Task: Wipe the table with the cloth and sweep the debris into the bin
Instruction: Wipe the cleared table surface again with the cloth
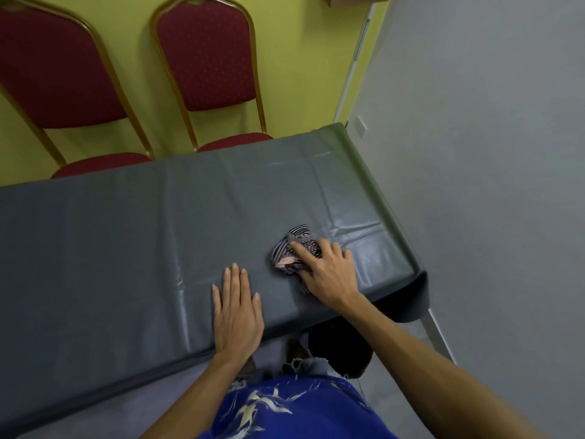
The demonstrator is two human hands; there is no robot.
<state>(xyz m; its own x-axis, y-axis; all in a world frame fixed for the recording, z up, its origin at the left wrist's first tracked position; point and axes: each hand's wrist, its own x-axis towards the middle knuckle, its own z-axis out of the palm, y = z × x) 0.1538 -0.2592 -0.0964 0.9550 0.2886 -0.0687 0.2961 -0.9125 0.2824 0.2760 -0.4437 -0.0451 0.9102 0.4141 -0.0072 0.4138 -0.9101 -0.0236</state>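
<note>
Cloth [285,253]: striped, bunched into a wad, sits on the table [126,248] toward its right end, closer to the near edge than the far edge, well in from the near right corner.

Right hand [329,270] is on top of it and gripping it. Index finger lies across the wad, the other fingers bend down over its right side. Thumb is hidden by the fabric. Part of the cloth sticks out past the fingertips on the far-left side.

Left hand [237,308] is flat on the table, palm down, fingers straight and close together, holding nothing. It sits just inside the near edge, left of the cloth, with a gap between them. The wrist crosses the near edge.

Table cover is grey, glossy and creased, with a fold hanging off the near right corner. Can't make out any debris on it at this resolution.

Dark round object [342,343] sits below the near edge under the right forearm, mostly hidden. Can't tell what it is.

Two red chairs [205,58] with gold frames stand along the far edge, seats partly tucked behind it. Blue patterned shirt [294,407] at bottom of view.
</note>
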